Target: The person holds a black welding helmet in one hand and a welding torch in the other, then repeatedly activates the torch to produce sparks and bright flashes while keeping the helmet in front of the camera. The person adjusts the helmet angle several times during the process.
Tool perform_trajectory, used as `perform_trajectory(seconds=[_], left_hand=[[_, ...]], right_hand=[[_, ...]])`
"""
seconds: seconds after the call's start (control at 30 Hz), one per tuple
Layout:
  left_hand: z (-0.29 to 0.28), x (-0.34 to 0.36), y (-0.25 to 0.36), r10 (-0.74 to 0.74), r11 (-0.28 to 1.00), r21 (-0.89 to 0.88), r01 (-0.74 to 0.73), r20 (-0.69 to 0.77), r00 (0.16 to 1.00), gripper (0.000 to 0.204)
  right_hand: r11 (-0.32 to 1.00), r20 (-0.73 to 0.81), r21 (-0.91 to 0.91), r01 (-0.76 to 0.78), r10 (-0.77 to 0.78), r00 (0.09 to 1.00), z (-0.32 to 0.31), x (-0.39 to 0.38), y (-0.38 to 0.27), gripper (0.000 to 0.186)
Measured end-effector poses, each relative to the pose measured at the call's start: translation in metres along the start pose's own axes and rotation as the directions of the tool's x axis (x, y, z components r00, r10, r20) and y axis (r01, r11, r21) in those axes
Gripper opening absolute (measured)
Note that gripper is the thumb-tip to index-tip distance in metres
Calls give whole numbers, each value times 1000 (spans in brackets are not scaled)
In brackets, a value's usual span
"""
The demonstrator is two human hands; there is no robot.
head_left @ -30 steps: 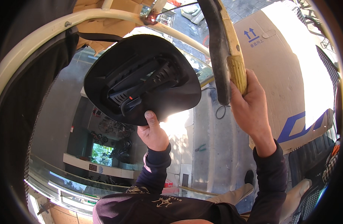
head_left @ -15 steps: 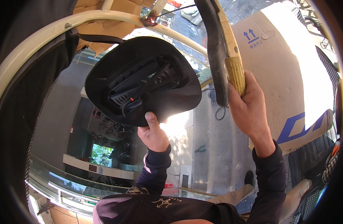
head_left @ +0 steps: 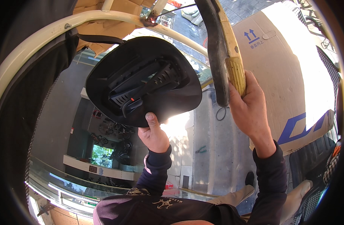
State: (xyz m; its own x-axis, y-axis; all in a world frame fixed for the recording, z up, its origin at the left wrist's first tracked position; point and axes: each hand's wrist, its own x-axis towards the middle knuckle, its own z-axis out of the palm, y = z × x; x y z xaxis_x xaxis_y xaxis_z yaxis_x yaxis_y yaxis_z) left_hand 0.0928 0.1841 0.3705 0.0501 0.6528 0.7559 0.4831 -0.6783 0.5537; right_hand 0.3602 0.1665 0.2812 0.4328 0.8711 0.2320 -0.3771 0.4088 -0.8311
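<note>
Between ten and eleven o'clock from the view's centre, a broad, rounded black plastic shell [head_left: 140, 93] is held up, its ribbed hollow and small red tab [head_left: 133, 99] exposed. Its lower edge is pinched by the left hand [head_left: 154, 135] at seven o'clock, the thumb laid over the front, the fingers mostly hidden. At three o'clock, the lower end of a worn yellow bar [head_left: 231, 41] is grasped by the right hand [head_left: 251, 107]; it is flanked on its nine-o'clock side by a curved black strip [head_left: 217, 56]. Toward two o'clock, a large brown cardboard box [head_left: 273, 82] is seen beyond; at five, green-handled pliers [head_left: 201, 149] are seen on the grey floor [head_left: 221, 161].
</note>
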Motion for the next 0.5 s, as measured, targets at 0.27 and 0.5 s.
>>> perform_trajectory(seconds=[0.27,0.5], left_hand=[[-3,1,-1,7,1000,24,-6,-6,1000,48],[-5,0,-2,0,1000,27,0,-11,1000,48]], right_hand=[[1000,2,-14,-4,4,1000,0,0,-2,37],[1000,-1,-8,-3,3,1000,0,0,-2,36]])
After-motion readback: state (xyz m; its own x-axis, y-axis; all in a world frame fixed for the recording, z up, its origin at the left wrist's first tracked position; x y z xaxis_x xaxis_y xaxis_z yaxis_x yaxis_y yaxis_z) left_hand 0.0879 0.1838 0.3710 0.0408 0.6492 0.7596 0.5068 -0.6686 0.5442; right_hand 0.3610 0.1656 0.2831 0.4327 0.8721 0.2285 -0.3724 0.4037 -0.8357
